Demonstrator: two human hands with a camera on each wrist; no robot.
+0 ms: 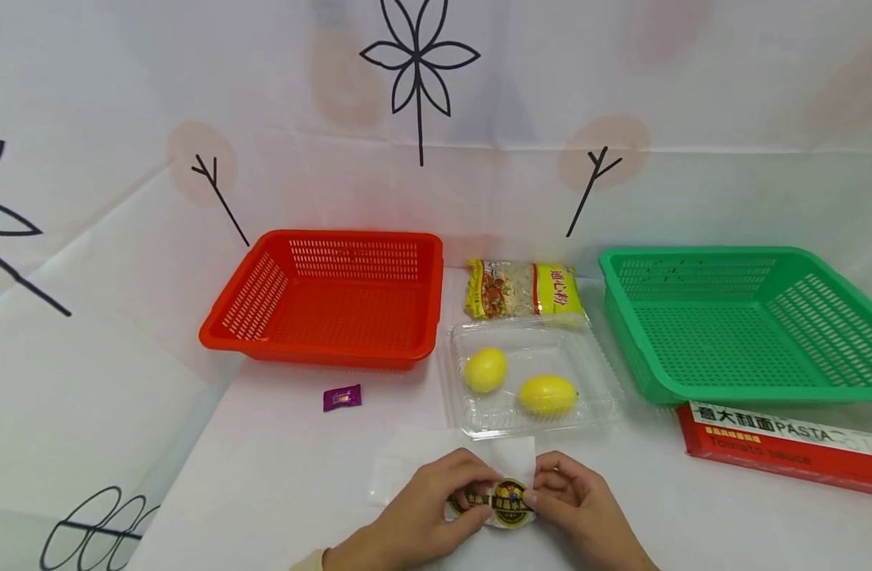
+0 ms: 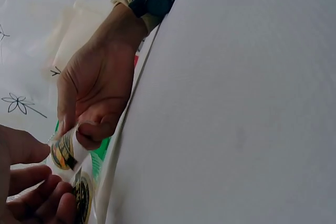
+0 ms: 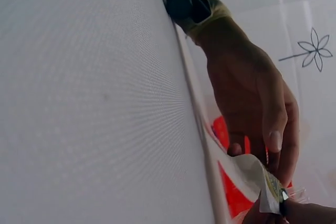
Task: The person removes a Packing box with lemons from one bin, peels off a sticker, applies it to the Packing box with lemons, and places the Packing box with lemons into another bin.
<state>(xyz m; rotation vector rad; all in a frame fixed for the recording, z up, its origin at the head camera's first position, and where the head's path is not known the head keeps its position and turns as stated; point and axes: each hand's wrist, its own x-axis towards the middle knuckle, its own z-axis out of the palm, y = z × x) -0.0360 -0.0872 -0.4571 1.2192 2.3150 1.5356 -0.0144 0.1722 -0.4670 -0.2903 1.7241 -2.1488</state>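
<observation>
Both hands hold a white strip of round labels (image 1: 510, 511), printed black and gold. My right hand (image 1: 581, 500) pinches its right end between thumb and bent fingers, which the left wrist view shows as a lifted, curled edge. The left hand (image 1: 436, 500) grips the strip further left, its thumb and index finger either side of a second label that is partly covered. In the right wrist view, the paper strip (image 3: 270, 195) bends upward between the two hands. Pale strip backing (image 1: 514, 454) extends behind the fingers toward the clear tray.
Beyond the hands, a clear plastic tray (image 1: 600, 408) contains two lemons (image 1: 547, 395). A yellow pasta bag (image 1: 524, 289) lies behind it. A red basket (image 1: 321, 353) and a small purple packet (image 1: 343, 397) are left; a green basket (image 1: 643, 349) and red pasta box (image 1: 785, 456) are right.
</observation>
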